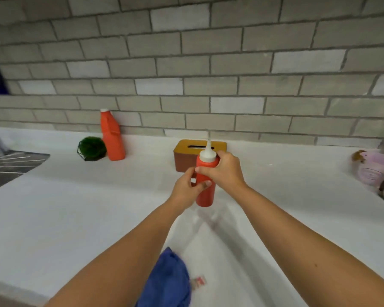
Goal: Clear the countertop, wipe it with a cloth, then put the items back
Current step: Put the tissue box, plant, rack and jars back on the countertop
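We see both hands on the red squeeze bottle (pixel 205 193), which stands upright over the middle of the white desk (pixel 75 207), just in front of the brown tissue box (pixel 181 158). The right hand (pixel 225 171) curls round the bottle's upper part, just under its white nozzle cap. The left hand (pixel 185 191) holds it lower down, thumb and fingers pinching the body. We cannot tell whether the base touches the desk.

The blue cloth (pixel 169 280) lies bunched at the desk's near edge, between the two forearms. Against the grey brick wall (pixel 208 63) to the left stands an orange bottle (pixel 112 138) with a white cap, and a green ball plant (pixel 91 148) in a black wire frame sits just beside it. A sink drainer (pixel 9 165) shows at the far left, a pink jar (pixel 372 171) at the far right.
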Tool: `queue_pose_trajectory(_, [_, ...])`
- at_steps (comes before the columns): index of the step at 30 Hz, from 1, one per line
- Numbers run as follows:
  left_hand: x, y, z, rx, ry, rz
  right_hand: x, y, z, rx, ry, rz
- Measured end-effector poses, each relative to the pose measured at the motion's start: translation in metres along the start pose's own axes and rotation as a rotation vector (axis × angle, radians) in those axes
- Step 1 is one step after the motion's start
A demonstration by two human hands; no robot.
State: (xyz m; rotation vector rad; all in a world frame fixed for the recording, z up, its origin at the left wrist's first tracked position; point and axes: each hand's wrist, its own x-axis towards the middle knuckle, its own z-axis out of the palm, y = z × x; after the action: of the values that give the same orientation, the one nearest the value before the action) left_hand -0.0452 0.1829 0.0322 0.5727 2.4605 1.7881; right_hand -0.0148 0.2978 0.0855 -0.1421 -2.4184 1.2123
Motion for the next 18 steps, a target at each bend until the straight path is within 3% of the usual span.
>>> queue_pose_trajectory(7, [-0.017,-0.042,-0.105,0.041,0.116,-0.041,-0.005,-0.053,0.094,0.093,-0.143,-0.033])
queue_pose_trajectory(18, [0.028,-0.085,-0.156,-0.021,0.246,-0.096,0.057,-0.068,0.169,0.028,-0.287,-0.077])
